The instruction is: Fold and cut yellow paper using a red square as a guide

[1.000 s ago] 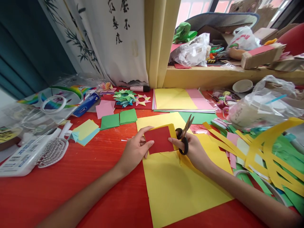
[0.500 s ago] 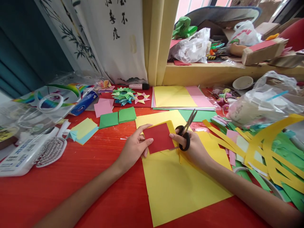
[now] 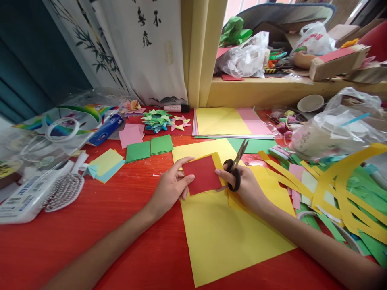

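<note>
A red paper square (image 3: 202,175) lies over yellow paper (image 3: 218,161) that shows along its top and right edges. My left hand (image 3: 172,180) pinches the left side of these papers, thumb on the red face. At the opposite edge, my right hand (image 3: 249,183) touches the red square with its thumb. That hand also holds black-handled scissors (image 3: 238,155), its fingers around the handles and the blades pointing up and away. Beneath both hands is a large yellow sheet (image 3: 217,237), with cut yellow pieces partly hidden under my right hand.
On the red table, green squares (image 3: 138,152), pink squares (image 3: 131,135) and a hairbrush (image 3: 66,189) lie left. Behind are folded paper stars (image 3: 157,120) and stacked coloured sheets (image 3: 220,121). Yellow strips (image 3: 335,193), green scraps and a plastic bag (image 3: 329,129) crowd the right.
The view has shifted very slightly. My hands, the papers and the scissors keep practically the same position and hold.
</note>
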Action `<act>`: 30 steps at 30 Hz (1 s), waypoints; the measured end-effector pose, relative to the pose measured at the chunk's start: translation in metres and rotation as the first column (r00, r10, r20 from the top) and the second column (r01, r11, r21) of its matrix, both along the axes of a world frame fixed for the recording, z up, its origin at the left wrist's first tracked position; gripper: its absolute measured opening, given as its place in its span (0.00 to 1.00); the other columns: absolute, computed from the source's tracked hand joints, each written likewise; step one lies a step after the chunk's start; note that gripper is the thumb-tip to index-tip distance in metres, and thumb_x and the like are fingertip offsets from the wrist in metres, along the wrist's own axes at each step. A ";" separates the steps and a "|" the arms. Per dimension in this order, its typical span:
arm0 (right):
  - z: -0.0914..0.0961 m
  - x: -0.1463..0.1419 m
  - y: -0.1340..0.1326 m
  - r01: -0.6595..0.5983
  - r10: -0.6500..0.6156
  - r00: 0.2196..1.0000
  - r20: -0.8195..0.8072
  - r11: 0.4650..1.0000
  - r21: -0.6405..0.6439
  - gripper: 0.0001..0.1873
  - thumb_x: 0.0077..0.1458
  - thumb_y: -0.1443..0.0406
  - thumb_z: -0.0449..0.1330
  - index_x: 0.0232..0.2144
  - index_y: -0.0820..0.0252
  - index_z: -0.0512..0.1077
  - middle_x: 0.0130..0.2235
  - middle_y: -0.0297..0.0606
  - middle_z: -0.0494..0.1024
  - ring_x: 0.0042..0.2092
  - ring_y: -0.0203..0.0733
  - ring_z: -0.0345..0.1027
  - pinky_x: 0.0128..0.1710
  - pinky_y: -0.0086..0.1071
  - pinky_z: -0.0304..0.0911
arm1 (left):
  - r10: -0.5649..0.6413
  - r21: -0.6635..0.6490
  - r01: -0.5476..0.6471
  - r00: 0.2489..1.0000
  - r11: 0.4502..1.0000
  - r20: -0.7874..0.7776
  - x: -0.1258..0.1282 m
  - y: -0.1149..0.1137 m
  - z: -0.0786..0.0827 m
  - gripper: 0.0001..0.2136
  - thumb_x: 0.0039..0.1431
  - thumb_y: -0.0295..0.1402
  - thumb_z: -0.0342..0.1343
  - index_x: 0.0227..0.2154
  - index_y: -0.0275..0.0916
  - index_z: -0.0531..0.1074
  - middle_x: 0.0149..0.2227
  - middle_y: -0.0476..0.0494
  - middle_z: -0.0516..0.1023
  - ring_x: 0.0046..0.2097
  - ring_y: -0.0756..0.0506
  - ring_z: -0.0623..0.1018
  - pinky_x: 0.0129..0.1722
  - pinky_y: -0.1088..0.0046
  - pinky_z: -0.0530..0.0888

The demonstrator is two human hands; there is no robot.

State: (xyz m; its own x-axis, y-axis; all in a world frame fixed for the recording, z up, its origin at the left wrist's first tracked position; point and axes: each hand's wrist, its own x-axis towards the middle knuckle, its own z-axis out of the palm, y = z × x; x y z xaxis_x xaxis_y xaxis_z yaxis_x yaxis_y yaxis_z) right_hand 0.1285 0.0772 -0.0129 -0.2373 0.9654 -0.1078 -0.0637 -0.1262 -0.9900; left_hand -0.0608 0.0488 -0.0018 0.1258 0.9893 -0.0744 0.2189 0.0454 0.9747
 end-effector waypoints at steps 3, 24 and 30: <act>-0.005 0.001 0.001 -0.015 0.014 0.999 -0.040 0.999 -0.030 0.14 0.41 0.60 0.64 0.27 0.58 0.64 0.24 0.28 0.58 0.28 0.34 0.58 0.24 0.28 0.66 | -0.008 -0.001 0.008 1.000 1.000 -0.016 0.000 0.000 -0.001 0.19 0.56 0.35 0.49 0.51 0.47 0.60 0.13 0.58 0.61 0.16 0.53 0.62 0.19 0.78 0.61; -0.014 0.001 0.000 -0.064 0.060 0.996 -0.066 0.996 -0.058 0.13 0.46 0.62 0.62 0.27 0.58 0.60 0.18 0.28 0.68 0.21 0.41 0.71 0.20 0.27 0.65 | 0.046 0.007 -0.046 0.999 0.999 -0.017 0.001 0.000 -0.004 0.20 0.56 0.35 0.49 0.52 0.48 0.56 0.13 0.58 0.60 0.17 0.53 0.61 0.18 0.78 0.60; -0.018 0.001 0.000 -0.045 0.041 0.996 -0.081 0.998 -0.045 0.12 0.47 0.62 0.62 0.27 0.58 0.60 0.15 0.26 0.66 0.18 0.39 0.69 0.16 0.25 0.60 | 0.072 -0.048 -0.069 0.995 0.997 0.067 0.003 0.003 -0.004 0.20 0.55 0.36 0.51 0.50 0.44 0.57 0.12 0.59 0.61 0.16 0.53 0.61 0.16 0.79 0.59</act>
